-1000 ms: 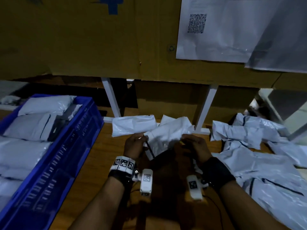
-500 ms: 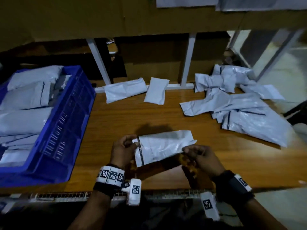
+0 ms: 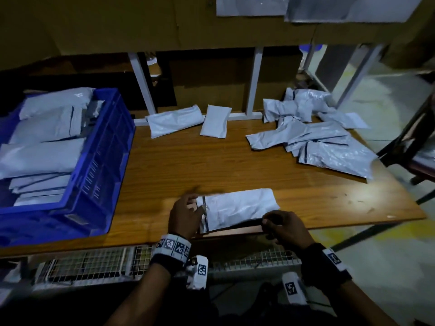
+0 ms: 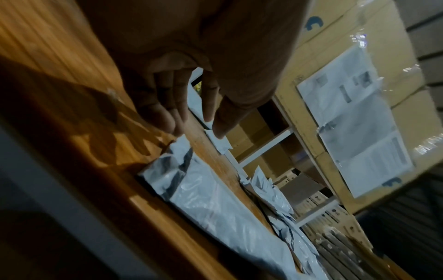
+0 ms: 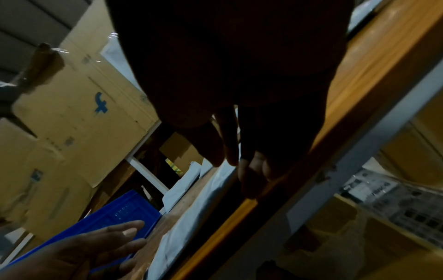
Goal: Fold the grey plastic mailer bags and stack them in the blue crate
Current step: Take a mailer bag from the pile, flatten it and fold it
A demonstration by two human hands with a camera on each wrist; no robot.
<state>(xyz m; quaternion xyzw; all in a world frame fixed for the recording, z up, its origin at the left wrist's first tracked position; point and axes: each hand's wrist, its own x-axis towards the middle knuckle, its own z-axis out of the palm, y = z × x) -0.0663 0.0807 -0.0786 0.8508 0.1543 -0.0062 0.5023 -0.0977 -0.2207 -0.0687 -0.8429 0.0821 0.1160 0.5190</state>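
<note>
A grey mailer bag (image 3: 237,209) (image 4: 210,204) (image 5: 191,208) lies flat near the table's front edge, with a dark strip at its left end. My left hand (image 3: 193,203) (image 4: 191,121) (image 5: 115,238) is over that left end with straight fingers and grips nothing. At the bag's near right corner, my right hand (image 3: 268,223) (image 5: 227,161) has its fingers curled and seems to pinch the edge. The blue crate (image 3: 106,161) (image 5: 124,214) stands on the table at the left, holding several folded grey bags.
A loose pile of unfolded bags (image 3: 324,147) lies at the rear right. Two folded bags (image 3: 175,122) (image 3: 215,124) rest against the white frame posts (image 3: 253,83) at the back. A wire mesh shelf (image 3: 94,264) runs below the front edge. A chair (image 3: 419,142) stands to the right.
The bag came from the back of the table to the front edge and now lies flat. My left hand has let go of its left end and opened.
</note>
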